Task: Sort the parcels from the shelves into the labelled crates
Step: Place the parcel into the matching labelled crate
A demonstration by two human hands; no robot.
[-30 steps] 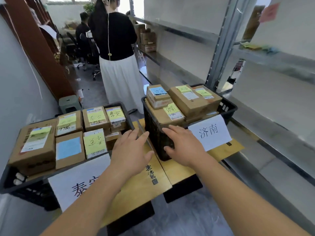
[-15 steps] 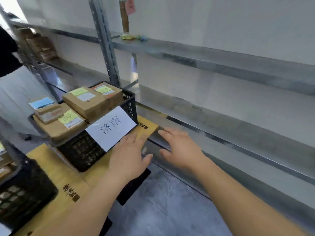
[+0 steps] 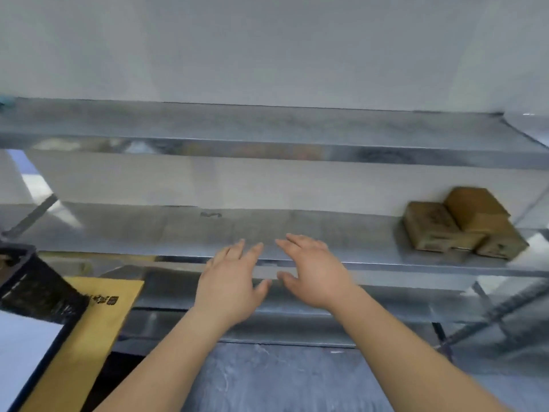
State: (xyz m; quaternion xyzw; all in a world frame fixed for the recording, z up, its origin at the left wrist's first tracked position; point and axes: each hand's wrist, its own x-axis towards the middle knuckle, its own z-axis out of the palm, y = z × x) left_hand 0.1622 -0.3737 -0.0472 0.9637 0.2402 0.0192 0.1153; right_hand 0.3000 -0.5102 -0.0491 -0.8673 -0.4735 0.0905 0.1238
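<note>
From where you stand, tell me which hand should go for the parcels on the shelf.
Right. The right hand is open, holds nothing and lies on the side nearer the parcels at the shelf's right end. The left hand, also open, would have to cross over.

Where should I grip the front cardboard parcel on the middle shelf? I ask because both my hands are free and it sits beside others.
The front cardboard parcel probably takes best by its left and near faces, both bare, coming from the front left. A taller parcel crowds its right and back, so slide it forward first. Left hand and right hand are open.
</note>
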